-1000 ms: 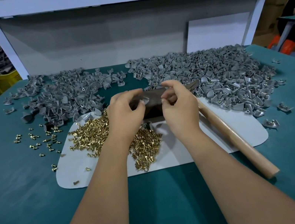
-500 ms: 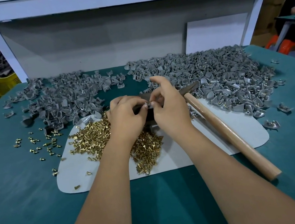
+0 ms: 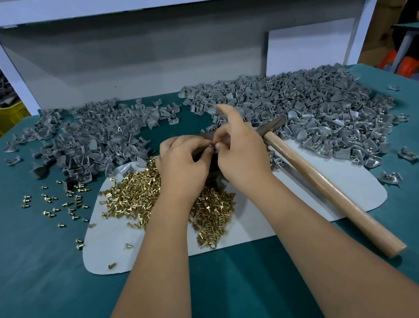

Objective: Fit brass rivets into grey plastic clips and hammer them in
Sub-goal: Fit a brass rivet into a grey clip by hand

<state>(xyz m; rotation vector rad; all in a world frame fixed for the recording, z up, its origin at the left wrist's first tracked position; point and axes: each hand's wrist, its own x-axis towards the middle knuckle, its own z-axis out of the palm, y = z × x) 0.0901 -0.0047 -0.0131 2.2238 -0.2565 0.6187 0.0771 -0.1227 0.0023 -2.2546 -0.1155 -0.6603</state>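
My left hand point(image 3: 182, 166) and my right hand point(image 3: 240, 153) meet fingertip to fingertip above the white mat point(image 3: 293, 200). Between them they pinch a small grey clip point(image 3: 212, 149); whether a rivet is in it I cannot tell, it is mostly hidden. My right index finger sticks up. A heap of brass rivets point(image 3: 131, 197) lies on the mat under my left wrist. The hammer point(image 3: 330, 191) lies on the mat, wooden handle toward the front right, dark head behind my right hand. Grey clips fill two piles, one at back left point(image 3: 95, 144) and one at back right point(image 3: 319, 107).
Loose rivets point(image 3: 65, 199) are scattered on the teal tabletop point(image 3: 27, 272) left of the mat. Stray clips point(image 3: 407, 153) lie at the right edge. A grey back panel and white frame stand behind the piles. Another person sits at the far right.
My hands have drawn closer together, so the fingertips now touch at the clip. My right index finger has lifted. The hammer has not moved.
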